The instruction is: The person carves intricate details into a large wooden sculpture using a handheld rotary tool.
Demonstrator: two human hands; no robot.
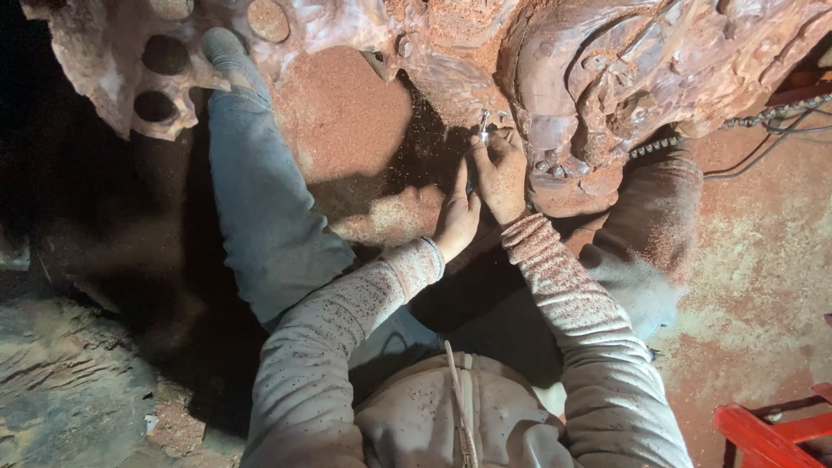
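A large reddish carved wood root sculpture (598, 69) fills the top of the head view, with holes and folds in its surface. My right hand (500, 173) is closed around a small metal carving tool (483, 128) whose tip meets the wood in a dark recess. My left hand (457, 218) lies just beside it, fingers closed against the tool's lower part and the right hand. Both sleeves are speckled with red sawdust. My legs stretch out under the sculpture.
Red sawdust (342, 108) is heaped on the floor under the wood. A metal chain (763, 117) and cables run at the right. A red metal frame (771, 429) sits at the bottom right. The left side is dark, with rough ground (69, 381).
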